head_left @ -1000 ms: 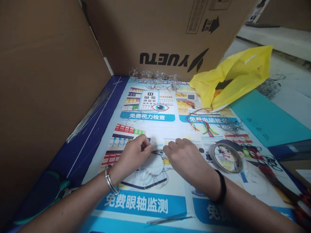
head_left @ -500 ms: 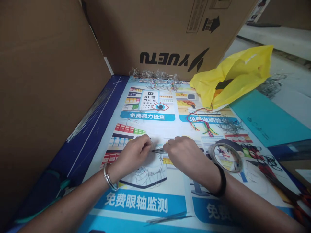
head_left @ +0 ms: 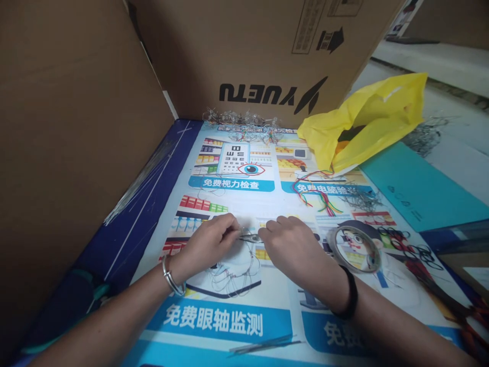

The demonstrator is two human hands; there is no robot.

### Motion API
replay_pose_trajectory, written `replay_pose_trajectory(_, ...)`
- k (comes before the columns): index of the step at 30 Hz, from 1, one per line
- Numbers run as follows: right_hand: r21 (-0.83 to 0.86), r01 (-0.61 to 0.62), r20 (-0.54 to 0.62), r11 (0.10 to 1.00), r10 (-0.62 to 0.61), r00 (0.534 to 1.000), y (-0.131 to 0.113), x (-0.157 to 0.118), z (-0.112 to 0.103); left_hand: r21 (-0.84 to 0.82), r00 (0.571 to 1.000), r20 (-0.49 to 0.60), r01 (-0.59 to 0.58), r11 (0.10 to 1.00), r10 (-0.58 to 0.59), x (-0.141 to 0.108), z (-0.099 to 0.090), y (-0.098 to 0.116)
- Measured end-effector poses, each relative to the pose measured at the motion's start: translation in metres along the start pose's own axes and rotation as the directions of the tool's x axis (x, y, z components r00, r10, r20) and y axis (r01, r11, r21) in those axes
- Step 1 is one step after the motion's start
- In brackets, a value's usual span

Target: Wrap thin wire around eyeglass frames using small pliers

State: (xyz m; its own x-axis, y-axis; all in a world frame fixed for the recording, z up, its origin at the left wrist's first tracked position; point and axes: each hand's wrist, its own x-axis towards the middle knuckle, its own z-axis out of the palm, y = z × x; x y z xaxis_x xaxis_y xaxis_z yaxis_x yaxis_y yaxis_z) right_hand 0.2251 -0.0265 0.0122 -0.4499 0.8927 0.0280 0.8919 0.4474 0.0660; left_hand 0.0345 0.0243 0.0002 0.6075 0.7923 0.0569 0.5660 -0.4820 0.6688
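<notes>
My right hand [head_left: 288, 247] is closed around pliers [head_left: 250, 238], whose narrow metal jaws point left; their handles are hidden inside my fist. Thumb and fingers of my left hand [head_left: 214, 237] pinch thin wire right at the jaw tips. A fine loop of that wire [head_left: 247, 232] shows just above the jaws. Below and between my hands lies a loose tangle of thin wire pieces [head_left: 233, 278] on the printed poster sheet [head_left: 273, 285]. Whether the jaws are closed on the wire is too small to tell.
Cardboard walls [head_left: 198, 51] stand behind and left. A yellow plastic bag [head_left: 367, 120], coloured cords [head_left: 326, 201], a tape roll [head_left: 355, 247], black loops [head_left: 424, 252] and scissors [head_left: 446, 300] lie right. Straight wires lie in front [head_left: 265, 345] and at left [head_left: 139, 176]. Wire pieces with clear beads [head_left: 244, 118] line the back.
Both hands stay nearly in place at the pliers' tips. The pliers have turned slightly in my right hand, and the small wire loop above the jaws shows more clearly.
</notes>
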Motion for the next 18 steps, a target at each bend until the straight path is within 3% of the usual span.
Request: replay_pose_trajectory(18,0.007,0.063,-0.019,0.998,-0.063,0.998,0.0023,0.005,-0.0004,0.003,1.0,0.025,0.009,1.0,-0.009,-0.0011,0.0004,0.0002)
